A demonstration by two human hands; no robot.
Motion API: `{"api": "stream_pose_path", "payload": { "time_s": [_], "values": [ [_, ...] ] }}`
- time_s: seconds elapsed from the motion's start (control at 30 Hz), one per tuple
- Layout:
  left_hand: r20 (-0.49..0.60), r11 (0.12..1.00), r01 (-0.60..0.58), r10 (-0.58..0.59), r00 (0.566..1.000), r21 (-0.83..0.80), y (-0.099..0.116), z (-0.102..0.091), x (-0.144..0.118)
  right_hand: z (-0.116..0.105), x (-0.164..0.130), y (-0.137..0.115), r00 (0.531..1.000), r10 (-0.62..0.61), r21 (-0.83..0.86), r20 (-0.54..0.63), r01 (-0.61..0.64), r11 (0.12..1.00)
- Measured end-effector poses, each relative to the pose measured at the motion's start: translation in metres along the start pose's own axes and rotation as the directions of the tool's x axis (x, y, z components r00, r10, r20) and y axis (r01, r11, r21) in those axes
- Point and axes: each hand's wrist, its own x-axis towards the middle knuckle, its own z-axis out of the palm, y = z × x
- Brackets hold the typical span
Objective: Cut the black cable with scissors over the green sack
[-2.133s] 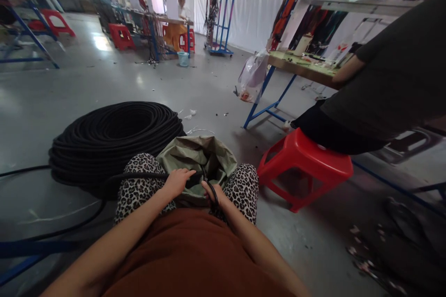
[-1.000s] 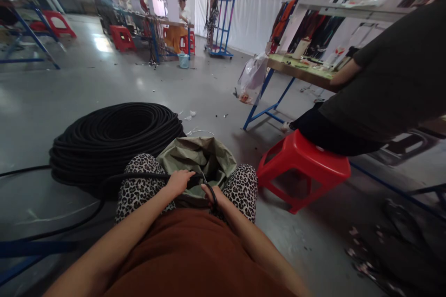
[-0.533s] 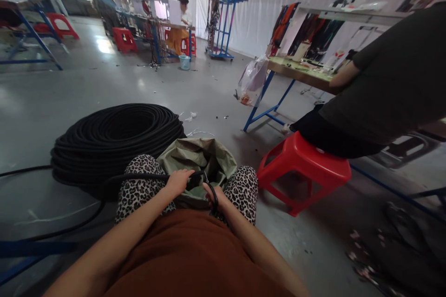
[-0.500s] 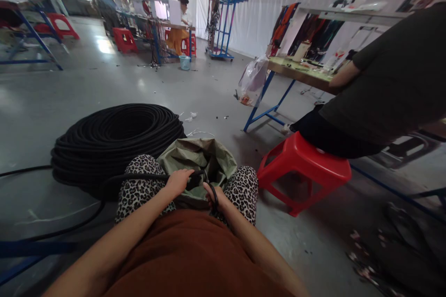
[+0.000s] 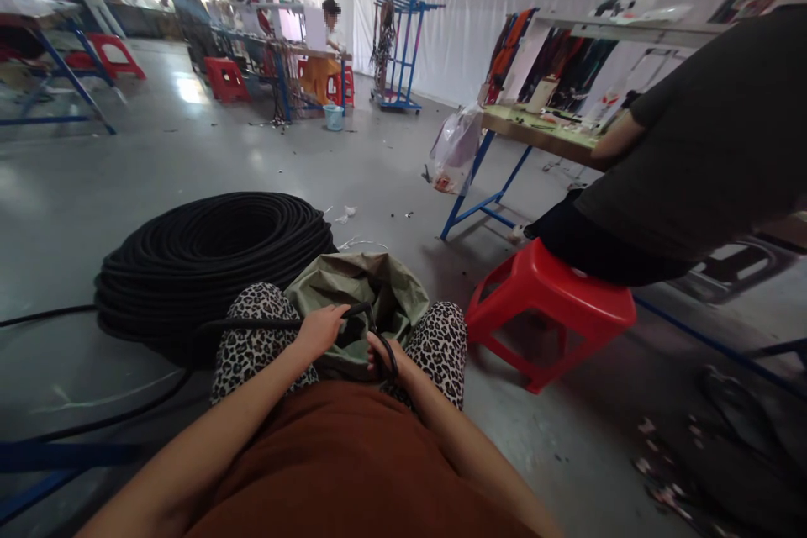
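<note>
While a co-worker (image 5: 687, 151) is sitting on a red stool (image 5: 555, 290) alongside, a person in leopard-print trousers (image 5: 260, 307) is working over an open green sack (image 5: 356, 273) standing between the knees. The left hand (image 5: 321, 329) is closing around a black cord (image 5: 261, 324), which is crossing the left thigh and reaching over the sack's mouth. The right hand (image 5: 381, 350) is wrapping its fingers around black-handled scissors (image 5: 392, 355), whose blades are pointing up toward the cord just past the left fingertips; whether they are parted or pressed together is too small to tell. By all appearances, the person is cutting or trimming the cord, and the next move is calling for a steady left hold, with fingertips staying clear of the blades.

Both knees are hemming in the sack's rim, leaving the hands little sideways play. A large coil (image 5: 214, 248) is filling the floor beyond the left knee, a blue bar (image 5: 69, 456) is running near the trailing cord, and the stool is standing just beside the right knee. Open floor (image 5: 378, 168) is stretching ahead, left of the worktable (image 5: 542, 131).
</note>
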Motion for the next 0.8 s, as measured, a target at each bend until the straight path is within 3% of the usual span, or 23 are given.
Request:
{"api": "stream_pose_path", "payload": {
  "time_s": [0.8],
  "values": [
    [0.082, 0.997, -0.035, 0.029, 0.996, 0.069, 0.011, -0.004, -0.009, 0.001, 0.008, 0.004, 0.999, -0.048, -0.070, 0.020, 0.050, 0.996]
  ]
}}
